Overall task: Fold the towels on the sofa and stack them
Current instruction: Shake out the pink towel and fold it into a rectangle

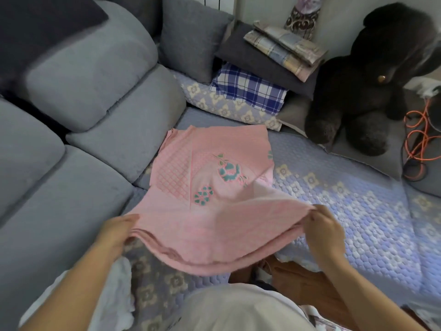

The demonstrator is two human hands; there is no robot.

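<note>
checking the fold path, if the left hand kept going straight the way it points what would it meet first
The left hand, gripping the near edge of the pink towel, points up and away over it. It would likely meet the towel's flat far half first; depth is unclear.

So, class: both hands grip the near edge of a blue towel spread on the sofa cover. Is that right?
Wrong on colour: the towel is pink with teal flowers, as the head view shows. The left hand and right hand do grip its near edge over the sofa cover.

No readable text, labels, brands or numbers anywhere in view.
</note>
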